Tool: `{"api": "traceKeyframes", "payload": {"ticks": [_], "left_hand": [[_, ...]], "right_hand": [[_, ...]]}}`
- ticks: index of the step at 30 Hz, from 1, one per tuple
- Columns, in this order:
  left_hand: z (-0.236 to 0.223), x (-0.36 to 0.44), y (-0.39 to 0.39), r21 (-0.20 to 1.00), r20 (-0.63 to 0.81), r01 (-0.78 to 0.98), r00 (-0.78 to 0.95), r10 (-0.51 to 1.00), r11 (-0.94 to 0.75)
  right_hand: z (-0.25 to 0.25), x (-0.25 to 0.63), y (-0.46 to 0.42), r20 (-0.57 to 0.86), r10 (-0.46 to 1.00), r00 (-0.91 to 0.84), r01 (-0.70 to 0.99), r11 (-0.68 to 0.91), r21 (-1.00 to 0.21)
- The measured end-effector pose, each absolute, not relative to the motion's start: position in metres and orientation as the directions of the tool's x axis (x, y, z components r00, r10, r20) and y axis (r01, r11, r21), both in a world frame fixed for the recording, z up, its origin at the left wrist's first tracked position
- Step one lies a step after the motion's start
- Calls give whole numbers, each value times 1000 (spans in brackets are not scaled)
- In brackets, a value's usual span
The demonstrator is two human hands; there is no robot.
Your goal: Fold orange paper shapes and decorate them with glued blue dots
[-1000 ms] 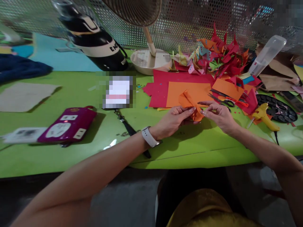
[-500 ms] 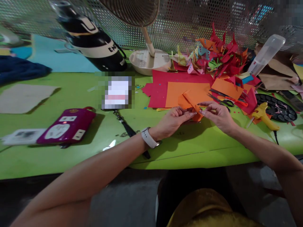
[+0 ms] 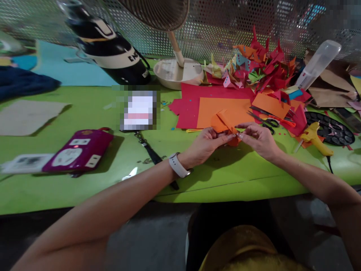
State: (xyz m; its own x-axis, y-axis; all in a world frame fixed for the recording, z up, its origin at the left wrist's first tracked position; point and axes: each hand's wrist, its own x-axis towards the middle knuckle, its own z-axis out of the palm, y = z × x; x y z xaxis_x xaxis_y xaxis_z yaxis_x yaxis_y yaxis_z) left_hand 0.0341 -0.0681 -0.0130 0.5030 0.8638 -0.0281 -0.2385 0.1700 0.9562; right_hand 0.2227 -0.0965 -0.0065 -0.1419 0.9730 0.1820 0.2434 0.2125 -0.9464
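A folded piece of orange paper point(image 3: 221, 122) is held between my two hands, just above the green table. My left hand point(image 3: 208, 143), with a white watch point(image 3: 179, 165) at its wrist, pinches the lower left part between thumb and fingers. At the paper's right side, the fingertips of my right hand point(image 3: 259, 142) are closed on its edge, close to my left thumb. Behind the folded piece lie a flat orange sheet point(image 3: 225, 107) and a larger red sheet point(image 3: 188, 101). Scissors point(image 3: 266, 120) with black handles rest just beyond my right hand.
Folded paper figures point(image 3: 262, 64) are heaped at the back beside a small fan point(image 3: 179, 71). A yellow glue gun point(image 3: 317, 139) and a black palette point(image 3: 329, 128) lie right. Leftward are a phone point(image 3: 139, 109), a purple box point(image 3: 77, 150) and a black bottle point(image 3: 115, 56).
My fingers have shifted slightly on the orange paper, and its lower end is turned a little differently. The other things stay where they were.
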Motion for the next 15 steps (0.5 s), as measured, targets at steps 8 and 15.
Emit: {"api": "traceKeyframes", "payload": {"ticks": [8, 15], "left_hand": [[-12, 34, -67, 970, -44, -190, 487, 872, 155], [-12, 33, -68, 972, -40, -182, 492, 870, 147]], "right_hand": [[-8, 222, -96, 182, 973, -144, 237, 212, -948], [-7, 221, -97, 199, 972, -123, 267, 226, -937]]}}
